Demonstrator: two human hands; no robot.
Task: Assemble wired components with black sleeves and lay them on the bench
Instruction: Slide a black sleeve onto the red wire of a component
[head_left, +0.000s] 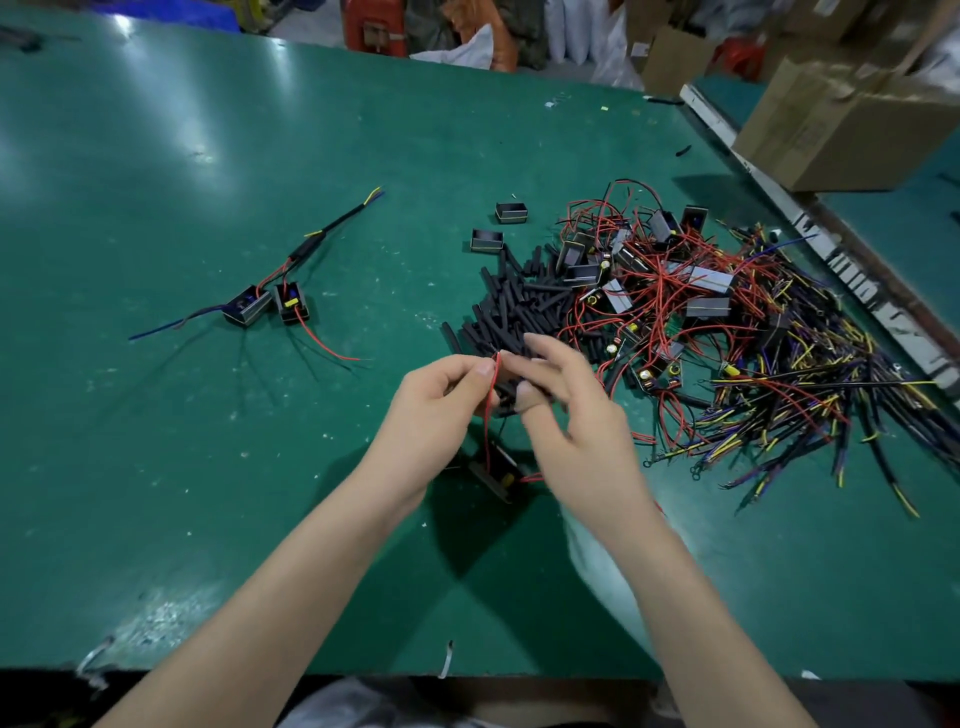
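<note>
My left hand (441, 402) pinches a thin red wire (491, 410) near its top end. The wire runs down to a small black boxed component (501, 475) hanging below my hands. My right hand (563, 395) holds a black sleeve (506, 397) against that wire, fingers curled round it. A heap of loose black sleeves (519, 306) lies just beyond my hands. To the left on the green bench (208, 467) lie two assembled boxed components (267, 304) joined to a sleeved cable (332, 226).
A tangled pile of red-wired components (660, 291) and black-yellow cables (810, 395) covers the right of the bench. Two open black cases (498, 226) sit behind the sleeves. A cardboard box (841, 124) stands at the far right beyond a white rail.
</note>
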